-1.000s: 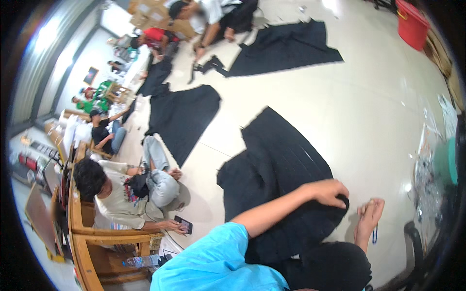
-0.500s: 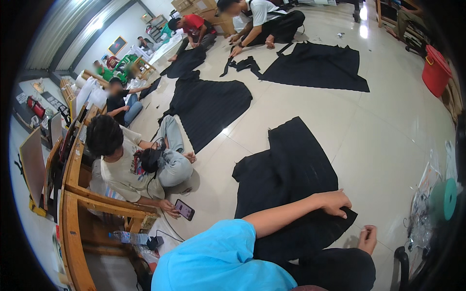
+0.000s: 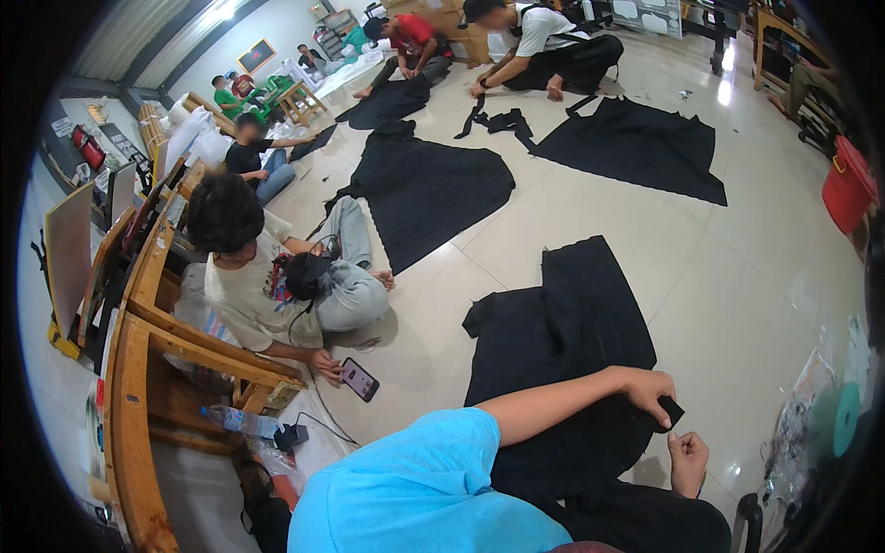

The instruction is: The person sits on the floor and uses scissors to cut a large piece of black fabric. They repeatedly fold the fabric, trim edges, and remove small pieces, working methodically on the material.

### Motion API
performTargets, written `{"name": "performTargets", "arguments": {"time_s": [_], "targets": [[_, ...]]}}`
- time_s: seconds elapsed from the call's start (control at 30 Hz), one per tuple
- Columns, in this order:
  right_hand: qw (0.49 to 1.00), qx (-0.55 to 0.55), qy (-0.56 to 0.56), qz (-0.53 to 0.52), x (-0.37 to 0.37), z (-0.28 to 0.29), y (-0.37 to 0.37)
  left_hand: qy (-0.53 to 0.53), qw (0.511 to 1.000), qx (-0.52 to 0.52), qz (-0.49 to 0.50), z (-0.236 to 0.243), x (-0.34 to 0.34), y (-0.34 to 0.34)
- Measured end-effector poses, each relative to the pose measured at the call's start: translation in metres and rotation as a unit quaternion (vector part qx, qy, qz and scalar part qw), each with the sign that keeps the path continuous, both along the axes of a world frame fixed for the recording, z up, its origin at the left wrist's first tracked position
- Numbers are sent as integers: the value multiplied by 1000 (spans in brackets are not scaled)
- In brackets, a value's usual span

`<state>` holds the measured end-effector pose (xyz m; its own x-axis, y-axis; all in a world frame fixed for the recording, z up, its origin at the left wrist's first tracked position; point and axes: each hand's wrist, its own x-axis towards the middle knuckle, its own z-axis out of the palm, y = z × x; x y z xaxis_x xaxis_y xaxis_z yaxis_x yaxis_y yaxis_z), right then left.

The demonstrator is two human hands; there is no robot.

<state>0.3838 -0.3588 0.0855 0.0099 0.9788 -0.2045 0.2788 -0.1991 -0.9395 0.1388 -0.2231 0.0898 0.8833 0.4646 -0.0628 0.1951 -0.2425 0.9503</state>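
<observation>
Left hand (image 3: 651, 393): fingers pinched corner of large black fabric panel (image 3: 567, 336).
Right hand (image 3: 688, 463): fingers were curled together near it.
Floor (image 3: 728, 309): glossy cream tile lay underneath.

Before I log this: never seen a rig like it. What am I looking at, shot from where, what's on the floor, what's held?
No machine here: a person works bare-handed. The only view is a wide fisheye camera worn on their head, looking down, so straight edges bend near the rim.

On the glossy cream tiled floor lies a large matte black cloth piece. The left hand, below a bright blue sleeve, pinches its near right corner. The right hand is curled close by; I can't tell whether it holds anything.

More black cloth pieces lie farther off. At left, another seated person holds a dark-framed phone.
</observation>
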Motion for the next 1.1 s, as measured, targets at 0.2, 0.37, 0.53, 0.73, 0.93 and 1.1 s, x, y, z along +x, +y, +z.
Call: {"name": "performTargets", "arguments": {"time_s": [0.2,0.37,0.53,0.73,0.93,1.1], "targets": [[996,-36,61,-49,6,-9,-14,27,997,-62,25,7,-25,13],[997,-27,60,-45,80,-42,-48,16,996,-89,12,-2,-20,17],[969,149,80,-182,29,9,-12,32,998,-43,-35,-15,7,25],[928,-34,342,-141,44,6,42,14,1000,4,-11,-25,8,42],[952,110,-262,111,-3,5,55,57,997,1,-45,-28,0,49],[955,-2,-225,192,-17,11,61,46,993,-64,-83,-30,-8,52]]}}
